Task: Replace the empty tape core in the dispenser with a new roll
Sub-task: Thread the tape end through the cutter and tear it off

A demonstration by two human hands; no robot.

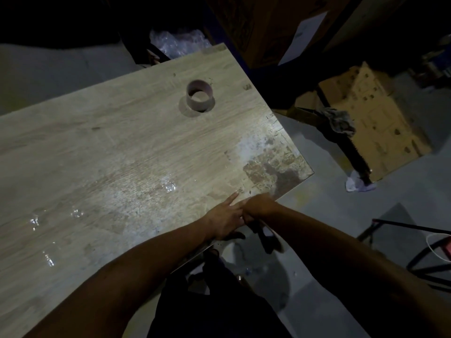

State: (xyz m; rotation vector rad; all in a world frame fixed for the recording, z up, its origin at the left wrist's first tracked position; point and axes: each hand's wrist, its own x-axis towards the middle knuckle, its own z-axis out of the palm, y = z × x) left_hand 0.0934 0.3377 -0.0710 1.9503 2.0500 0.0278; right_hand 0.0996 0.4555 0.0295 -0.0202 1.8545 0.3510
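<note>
The room was dim, lit mainly over a worn wood-grain table (pixel 109 147) with scuffed, peeling laminate near its right corner; cardboard boxes (pixel 371 113) stood on the floor beyond it, contents not visible, and a crumple of clear plastic wrap (pixel 178 42) lay past the far edge. We noted the empty tape core (pixel 200 95) standing on end on the tabletop, well apart from both hands, nothing inside its ring. We judged it a light, stiff cardboard cylinder, easily tipped or rolled, best pinched across its wall or hooked with a finger through the centre. Our left hand (pixel 225 218) rested at the near table edge with fingers extended, index pointing across the surface, holding nothing we could make out. Our right hand (pixel 258 206) was curled just beside it, touching it, over a dark object (pixel 267 237) hanging below the table edge; this may have been the dispenser, but the frame was too dark to confirm, and we could not tell whether the right hand actually gripped it. No new roll was visible anywhere. With the core already out on the table, we judged removal done and loading of a fresh roll not yet begun. A dispenser's cutting blade would warrant care in this light.
</note>
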